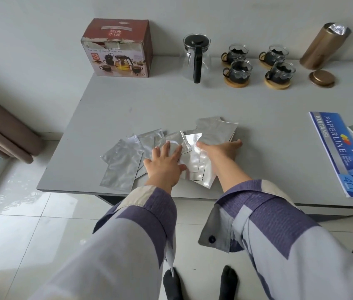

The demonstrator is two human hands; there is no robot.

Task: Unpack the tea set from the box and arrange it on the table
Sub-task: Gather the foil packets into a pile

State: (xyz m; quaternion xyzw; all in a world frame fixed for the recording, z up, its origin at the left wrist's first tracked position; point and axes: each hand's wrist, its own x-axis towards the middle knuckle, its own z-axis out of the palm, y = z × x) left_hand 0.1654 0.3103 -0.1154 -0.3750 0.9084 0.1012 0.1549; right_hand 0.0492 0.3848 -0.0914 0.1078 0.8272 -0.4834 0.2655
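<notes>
Your table [110,100] carries everything here: at its far left the box [120,48] stands against the wall, with the glass teapot [196,57] to its right, then four cups [258,64] on wooden coasters, and at the far right a gold canister [320,48] leaning on the wall with its lid [321,77] lying flat in front of it. Two booklets [342,152] lie at the near right edge. So the tea set looks already unpacked and lined up along the far side, well apart from your hands. Near you, a loose spread of foil packets [123,165] overlaps across the table, some reaching close to the near edge. Your left hand [164,163] lies flat on the packets with the fingers [165,148] spread and released, gripping nothing. Your right hand [219,151] also rests palm down beside it, the fingers stretched toward the right and touching the larger packets; it grasps nothing either. The risk, as I judge it, is sliding: these packets look slick and lie in layers, so a sweep toward you could push the nearest ones off the edge onto the floor. A wide sweep to the right might also nudge the booklets. Gather them inward, away from the edge.
</notes>
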